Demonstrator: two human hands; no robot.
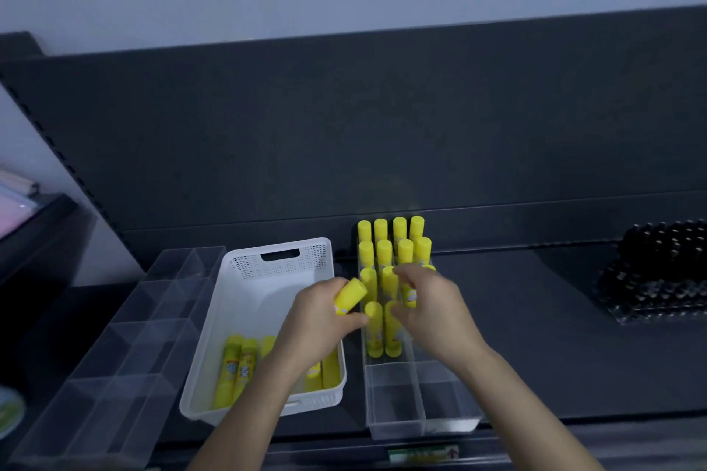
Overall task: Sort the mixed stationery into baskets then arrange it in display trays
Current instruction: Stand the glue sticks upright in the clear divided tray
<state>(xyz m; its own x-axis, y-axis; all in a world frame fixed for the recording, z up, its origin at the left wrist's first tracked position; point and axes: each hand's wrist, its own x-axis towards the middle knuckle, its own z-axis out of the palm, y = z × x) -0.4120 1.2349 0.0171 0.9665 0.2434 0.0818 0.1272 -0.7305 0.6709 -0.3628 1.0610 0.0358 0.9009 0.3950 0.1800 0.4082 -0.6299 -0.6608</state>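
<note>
My left hand grips a yellow glue stick, held tilted above the right edge of the white basket. Several more yellow glue sticks lie at the basket's near end. To its right stands a clear display tray with several upright glue sticks in rows. My right hand is over the tray with fingers curled round one upright stick in its right column. The tray's near compartments hold nothing.
A second clear divided tray lies left of the basket on the dark shelf. A black tray of dark round items stands at the far right. The shelf's back panel rises behind. Pink and white items sit far left.
</note>
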